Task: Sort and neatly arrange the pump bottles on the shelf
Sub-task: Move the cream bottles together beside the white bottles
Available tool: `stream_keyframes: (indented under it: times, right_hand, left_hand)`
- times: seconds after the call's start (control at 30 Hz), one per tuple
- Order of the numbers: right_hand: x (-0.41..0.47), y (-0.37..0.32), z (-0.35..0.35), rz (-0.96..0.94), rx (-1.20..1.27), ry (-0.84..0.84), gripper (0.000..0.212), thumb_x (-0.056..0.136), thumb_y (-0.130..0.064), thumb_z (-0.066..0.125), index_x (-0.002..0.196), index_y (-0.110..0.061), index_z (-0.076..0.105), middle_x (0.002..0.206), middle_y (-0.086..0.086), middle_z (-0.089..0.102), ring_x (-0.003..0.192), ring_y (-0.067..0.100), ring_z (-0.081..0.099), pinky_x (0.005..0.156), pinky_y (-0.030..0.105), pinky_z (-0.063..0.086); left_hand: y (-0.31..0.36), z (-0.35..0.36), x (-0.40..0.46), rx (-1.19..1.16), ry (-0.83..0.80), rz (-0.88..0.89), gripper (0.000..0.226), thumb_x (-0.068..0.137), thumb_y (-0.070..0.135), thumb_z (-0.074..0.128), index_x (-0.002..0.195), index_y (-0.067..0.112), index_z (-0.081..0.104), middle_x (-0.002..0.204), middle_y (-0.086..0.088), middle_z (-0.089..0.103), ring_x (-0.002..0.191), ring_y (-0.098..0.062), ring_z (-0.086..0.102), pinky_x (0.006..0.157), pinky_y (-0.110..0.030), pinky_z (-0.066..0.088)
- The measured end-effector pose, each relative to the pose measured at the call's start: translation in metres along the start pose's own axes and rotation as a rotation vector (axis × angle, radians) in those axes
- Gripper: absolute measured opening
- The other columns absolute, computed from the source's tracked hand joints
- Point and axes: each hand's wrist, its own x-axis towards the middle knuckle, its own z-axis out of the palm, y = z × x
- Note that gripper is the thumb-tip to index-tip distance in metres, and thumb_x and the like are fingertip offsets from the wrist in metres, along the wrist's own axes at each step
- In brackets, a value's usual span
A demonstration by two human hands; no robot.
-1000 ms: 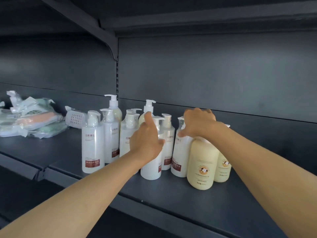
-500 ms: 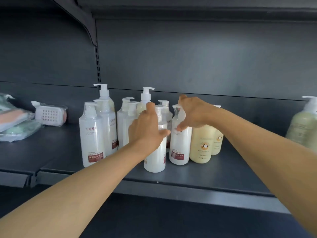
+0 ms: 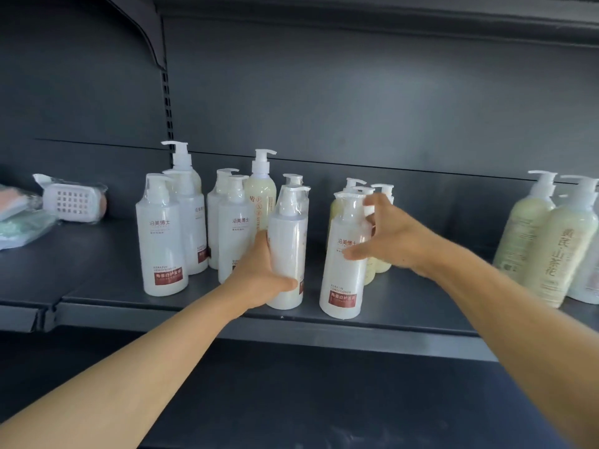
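Observation:
Several white pump bottles with red labels stand grouped on the dark shelf (image 3: 405, 306), with a taller cream bottle (image 3: 261, 196) among them. My left hand (image 3: 262, 277) grips one white bottle (image 3: 288, 241) low on its body near the shelf's front. My right hand (image 3: 389, 238) holds a second white conditioner bottle (image 3: 343, 277) from the right, thumb across its front and fingers up by the pump. Small cream-yellow bottles (image 3: 379, 264) stand just behind that hand, partly hidden.
Pale green pump bottles (image 3: 551, 251) stand at the far right of the shelf. At the left lie a white perforated soap case (image 3: 73, 202) and plastic-wrapped packs (image 3: 19, 222). The shelf's back wall and an upper bracket (image 3: 149, 34) close in the space.
My left hand slid from the bottle's top down to its body. My right hand pulled the second white bottle forward and right, opening a gap between the two. The view shifted right.

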Motion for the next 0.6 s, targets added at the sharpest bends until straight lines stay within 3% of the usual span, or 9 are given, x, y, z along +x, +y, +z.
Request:
stream_keyframes:
  times: [0.17,0.27,0.37,0.6]
  right_hand:
    - [-0.02,0.037,0.053,0.069,0.131,0.013,0.069,0.071,-0.028,0.079,0.122,-0.018,0.034,0.108,-0.004,0.053,0.097,0.015,0.052,0.07,0.023,0.043]
    - [-0.022,0.046,0.064,0.051,0.23,0.041,0.065,0.075,-0.027,0.076,0.124,-0.02,0.035,0.107,-0.009,0.051,0.097,0.011,0.051,0.061,0.013,0.04]
    - [-0.022,0.049,0.062,0.055,0.22,0.059,0.063,0.076,-0.026,0.075,0.124,-0.018,0.035,0.108,-0.007,0.05,0.097,0.012,0.05,0.054,0.012,0.038]
    - [-0.041,0.069,0.031,0.162,0.211,0.171,0.06,0.078,-0.023,0.074,0.122,-0.015,0.034,0.109,-0.003,0.05,0.084,0.008,0.053,0.049,0.013,0.04]
  left_hand:
    - [0.0,0.007,-0.004,0.018,0.076,-0.01,0.07,0.068,0.022,0.082,0.123,0.023,0.038,0.117,0.004,0.053,0.108,-0.017,0.053,0.093,-0.04,0.048]
    - [0.002,0.013,-0.007,0.025,0.121,-0.001,0.07,0.069,0.023,0.081,0.124,0.021,0.038,0.117,0.004,0.053,0.108,-0.017,0.052,0.093,-0.038,0.048]
    - [0.007,0.016,-0.008,-0.005,0.133,-0.008,0.071,0.072,0.017,0.079,0.127,0.018,0.036,0.116,0.004,0.049,0.106,-0.015,0.049,0.091,-0.035,0.044]
    - [0.026,0.038,-0.008,-0.067,-0.03,0.064,0.068,0.071,0.011,0.079,0.122,0.022,0.035,0.117,0.005,0.051,0.107,-0.016,0.051,0.086,-0.033,0.044]
